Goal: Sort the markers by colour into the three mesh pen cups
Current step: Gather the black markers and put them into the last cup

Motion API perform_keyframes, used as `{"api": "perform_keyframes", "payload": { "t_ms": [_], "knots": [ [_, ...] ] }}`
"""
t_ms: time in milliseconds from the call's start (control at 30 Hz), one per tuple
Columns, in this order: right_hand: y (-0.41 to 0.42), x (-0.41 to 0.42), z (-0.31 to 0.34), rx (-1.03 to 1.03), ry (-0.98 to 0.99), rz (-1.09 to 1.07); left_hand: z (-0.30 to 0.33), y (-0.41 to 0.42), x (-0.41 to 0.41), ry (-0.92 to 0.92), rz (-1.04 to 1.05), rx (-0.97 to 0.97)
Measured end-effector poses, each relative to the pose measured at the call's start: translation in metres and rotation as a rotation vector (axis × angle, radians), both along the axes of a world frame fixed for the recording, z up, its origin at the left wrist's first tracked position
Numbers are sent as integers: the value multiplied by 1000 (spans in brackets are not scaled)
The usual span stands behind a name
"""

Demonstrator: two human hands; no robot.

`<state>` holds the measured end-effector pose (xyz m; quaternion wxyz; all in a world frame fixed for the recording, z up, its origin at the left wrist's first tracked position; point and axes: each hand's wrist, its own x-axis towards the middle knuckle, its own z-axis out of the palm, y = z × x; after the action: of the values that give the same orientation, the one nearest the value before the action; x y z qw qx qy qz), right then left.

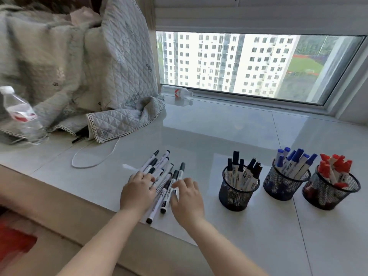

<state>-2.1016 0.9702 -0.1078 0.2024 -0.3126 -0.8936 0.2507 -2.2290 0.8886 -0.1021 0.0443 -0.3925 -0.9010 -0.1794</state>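
Several black-capped white markers [161, 172] lie in a loose heap on the glossy white sill. My left hand [137, 191] rests palm down on the heap's left side, fingers touching the markers. My right hand [187, 198] lies on its right side, fingertips on the markers. Neither hand has lifted a marker. To the right stand three black mesh cups in a row: the left cup [237, 193] holds black markers, the middle cup [284, 184] blue markers, the right cup [329, 193] red markers.
A quilted grey blanket [95, 76] is piled at the back left. A water bottle [22, 114] stands blurred at the far left, another bottle [177, 93] lies by the window. A white cable [93, 160] loops behind the heap. The sill's front edge [95, 198] runs under my wrists.
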Motion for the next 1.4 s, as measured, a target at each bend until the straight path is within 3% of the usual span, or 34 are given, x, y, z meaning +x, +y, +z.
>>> {"api": "perform_keyframes", "payload": {
  "t_ms": [200,467,633,800,1133,1400],
  "knots": [
    [-13,-29,-17,66,-149,28,-5,-2,-11,-10,-23,-57],
    [-8,-31,-27,41,-118,-14,-7,9,-16,-16,-61,-71],
    [11,-11,-32,-16,-121,-3,-9,19,-10,67,-83,-131],
    [24,-5,-28,8,-248,-25,-11,33,-2,144,-113,-199],
    [50,-23,-10,136,-524,-103,-26,54,19,40,-21,-256],
    [64,-35,-4,-22,-567,-172,-38,53,21,-22,42,-139]
  ]
}}
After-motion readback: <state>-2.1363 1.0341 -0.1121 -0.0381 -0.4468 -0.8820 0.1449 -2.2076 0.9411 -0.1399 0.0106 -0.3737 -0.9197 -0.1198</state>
